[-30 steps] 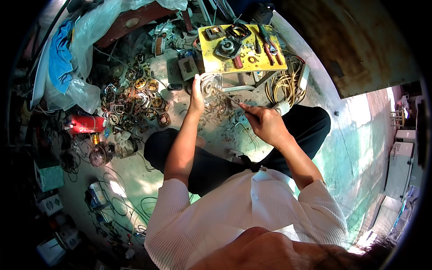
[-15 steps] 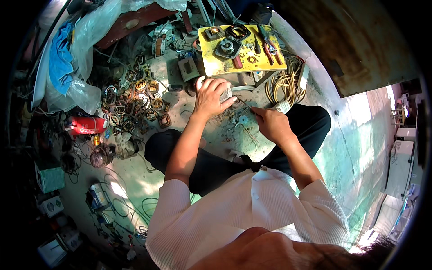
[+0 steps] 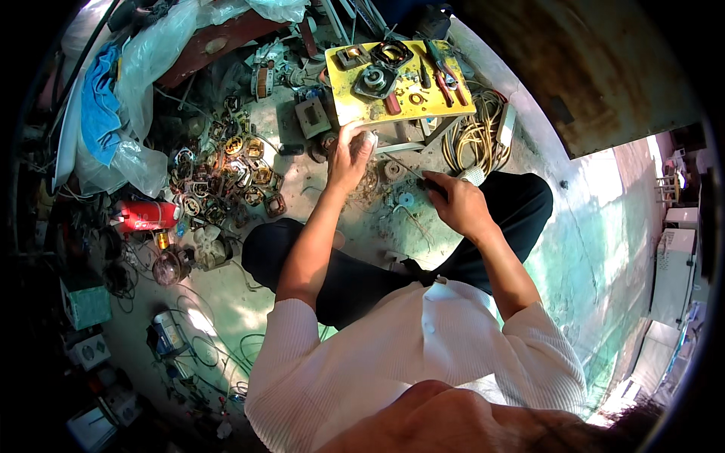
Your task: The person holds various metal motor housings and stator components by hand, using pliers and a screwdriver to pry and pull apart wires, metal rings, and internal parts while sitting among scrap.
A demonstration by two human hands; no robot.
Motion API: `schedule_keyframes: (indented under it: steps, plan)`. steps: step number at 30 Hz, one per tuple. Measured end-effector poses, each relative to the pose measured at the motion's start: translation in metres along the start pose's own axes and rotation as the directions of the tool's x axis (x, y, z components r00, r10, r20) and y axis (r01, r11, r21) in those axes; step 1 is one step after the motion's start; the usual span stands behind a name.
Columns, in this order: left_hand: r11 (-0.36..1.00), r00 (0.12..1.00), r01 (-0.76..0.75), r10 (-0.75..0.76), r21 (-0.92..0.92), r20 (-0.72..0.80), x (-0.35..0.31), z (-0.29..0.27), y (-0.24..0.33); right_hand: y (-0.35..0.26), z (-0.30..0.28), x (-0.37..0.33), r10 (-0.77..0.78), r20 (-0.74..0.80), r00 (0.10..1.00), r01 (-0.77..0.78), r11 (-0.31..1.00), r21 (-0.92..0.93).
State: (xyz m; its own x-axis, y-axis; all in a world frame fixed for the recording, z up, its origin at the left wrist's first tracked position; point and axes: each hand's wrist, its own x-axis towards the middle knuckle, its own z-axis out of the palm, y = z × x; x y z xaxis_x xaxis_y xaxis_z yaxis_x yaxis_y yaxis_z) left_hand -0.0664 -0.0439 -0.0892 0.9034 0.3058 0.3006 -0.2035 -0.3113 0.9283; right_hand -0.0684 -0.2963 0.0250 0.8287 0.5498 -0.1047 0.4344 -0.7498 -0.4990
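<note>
Now the left hand [image 3: 349, 164] has turned, holding a metal part [image 3: 371, 139]; the right hand [image 3: 461, 204] seemingly waits, gripping a thin-shafted tool [image 3: 406, 167].

Strong daylight bleaches the floor [image 3: 596, 189] on the right and brightens the tabletop [image 3: 428, 110]; the near left sinks into shadow, outlines bowing.

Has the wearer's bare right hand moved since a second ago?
Yes: the bare right hand has shifted rightward, judged against the near right corner of the yellow rectangular table.
</note>
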Motion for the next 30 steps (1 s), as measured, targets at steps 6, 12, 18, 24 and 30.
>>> schedule_keyframes:
  steps: [6,12,18,24,30]
  plan:
    - [0.395,0.801,0.408,-0.588,-0.823,0.115,0.015,-0.027,-0.004,-0.011,-0.004,0.000,-0.017,-0.023,1.000,0.022,0.964,0.264]
    - [0.460,0.805,0.474,-0.572,-0.751,0.157,0.011,-0.025,-0.004,-0.032,-0.006,0.006,-0.086,-0.030,0.996,0.091,0.969,0.231]
    - [0.631,0.876,0.410,-0.474,-0.658,0.091,0.008,-0.021,0.001,-0.024,0.006,0.009,-0.158,-0.102,0.982,0.166,0.983,0.075]
    - [0.727,0.914,0.341,-0.405,-0.596,0.028,0.005,-0.021,0.005,-0.030,-0.001,0.008,-0.129,-0.048,0.991,0.135,0.978,0.159]
    - [0.912,0.974,0.191,-0.221,-0.364,-0.042,0.004,-0.018,0.003,-0.019,0.004,0.008,-0.150,-0.067,0.986,0.162,0.955,0.248]
